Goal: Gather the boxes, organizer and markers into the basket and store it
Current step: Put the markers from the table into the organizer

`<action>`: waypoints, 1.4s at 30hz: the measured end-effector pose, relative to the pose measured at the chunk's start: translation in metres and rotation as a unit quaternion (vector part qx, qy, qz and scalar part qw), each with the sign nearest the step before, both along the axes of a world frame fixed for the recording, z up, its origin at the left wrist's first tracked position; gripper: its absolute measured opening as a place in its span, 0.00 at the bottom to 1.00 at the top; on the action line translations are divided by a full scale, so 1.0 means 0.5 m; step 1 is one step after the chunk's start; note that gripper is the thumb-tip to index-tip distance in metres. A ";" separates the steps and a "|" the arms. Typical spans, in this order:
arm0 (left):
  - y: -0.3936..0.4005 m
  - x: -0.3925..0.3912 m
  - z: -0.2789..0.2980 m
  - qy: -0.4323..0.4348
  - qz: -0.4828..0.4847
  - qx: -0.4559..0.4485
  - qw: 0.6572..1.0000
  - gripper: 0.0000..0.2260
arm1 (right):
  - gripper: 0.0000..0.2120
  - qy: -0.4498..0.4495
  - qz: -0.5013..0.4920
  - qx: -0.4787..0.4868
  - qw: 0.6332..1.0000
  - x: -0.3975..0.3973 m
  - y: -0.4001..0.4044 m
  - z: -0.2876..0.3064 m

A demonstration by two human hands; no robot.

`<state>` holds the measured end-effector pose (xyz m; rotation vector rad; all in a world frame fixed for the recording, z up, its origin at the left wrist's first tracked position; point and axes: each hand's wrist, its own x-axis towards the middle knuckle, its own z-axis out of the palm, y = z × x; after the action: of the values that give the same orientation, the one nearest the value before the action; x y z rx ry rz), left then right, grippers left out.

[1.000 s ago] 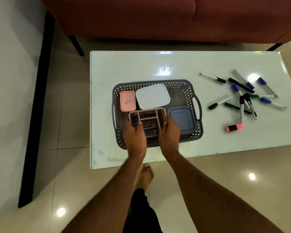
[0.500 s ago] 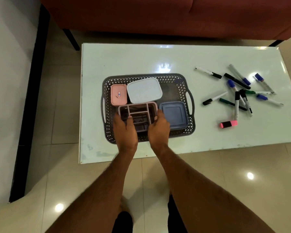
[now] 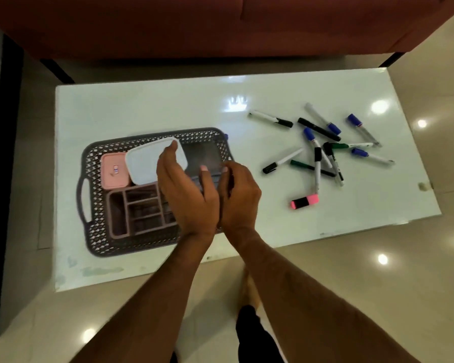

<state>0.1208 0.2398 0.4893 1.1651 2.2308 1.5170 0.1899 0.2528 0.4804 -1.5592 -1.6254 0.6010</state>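
Boxes and organizer (image 3: 139,209) packed in basket (image 3: 91,158), hands (image 3: 188,189) loosely curled, empty, above it; next, markers (image 3: 323,150) to its right.

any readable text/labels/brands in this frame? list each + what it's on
No text can be read in this frame.
Pink box: a small sticker with red and blue marks, too small and blurred to read.
Markers: barrels may carry print, for example the green-capped marker, but it is too small to make out.
White box, organizer, basket, pink highlighter: no lettering visible.
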 end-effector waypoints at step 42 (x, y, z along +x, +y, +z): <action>0.475 0.282 -0.203 0.369 -0.287 -0.281 0.838 0.16 | 0.19 -0.358 0.083 -0.063 0.928 0.464 0.268 -0.193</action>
<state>0.2618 0.4771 0.3877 2.1396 2.1169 0.1302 0.4218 0.3867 0.3838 -1.8774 -2.3104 0.2185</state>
